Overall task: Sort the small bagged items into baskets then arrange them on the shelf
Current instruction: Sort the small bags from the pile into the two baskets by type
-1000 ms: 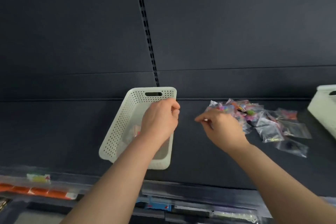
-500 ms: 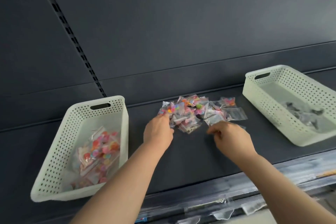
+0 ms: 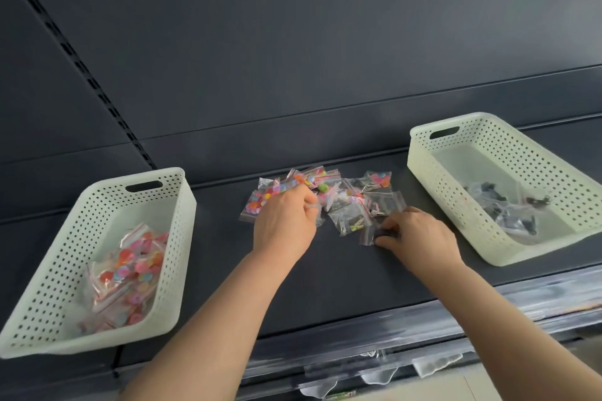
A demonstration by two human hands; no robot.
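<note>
Clamps left grip [image 3: 286,225] on one small bag [image 3: 320,221] and right grip [image 3: 420,234] on a clear bag [image 3: 368,235], pile [image 3: 350,195] kept between left basket [image 3: 97,205] and right basket [image 3: 508,146], seemingly for short sorting reaches

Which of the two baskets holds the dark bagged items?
The right basket: it holds dark bags, while the left basket holds bright multicoloured bags.

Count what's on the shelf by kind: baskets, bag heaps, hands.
Baskets: 2, left basket and right basket
Bag heaps: 3, colourful bags left, dark bags right, loose heap between
Hands: 2, left hand, right hand
Total: 7
</note>
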